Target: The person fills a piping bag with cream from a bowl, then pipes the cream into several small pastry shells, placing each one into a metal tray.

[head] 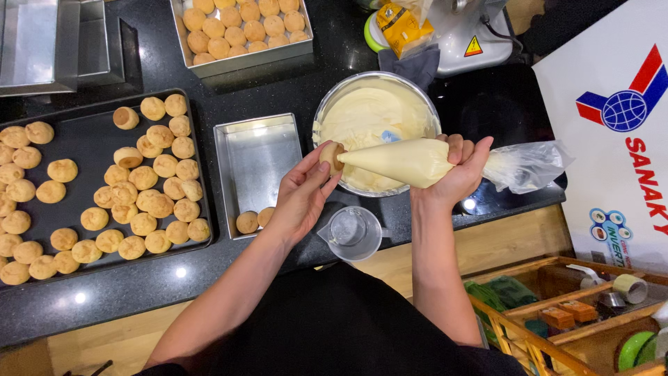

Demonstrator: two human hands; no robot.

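Squeezing the piping bag (410,161) in the clamped right hand (456,167), nozzle apparently inside the puff (332,156) pinched by left hand (303,195) above the bowl (376,132); risked overfilling, bursting.

Your piping bag (410,161) is clear plastic, filled pale yellow, like the cream in the silver bowl (376,132). The puff (332,156) at its tip is golden brown, as are the puffs on the black tray (90,143) at left. The table (153,278) is speckled black; the small pan (254,163) is shiny grey.
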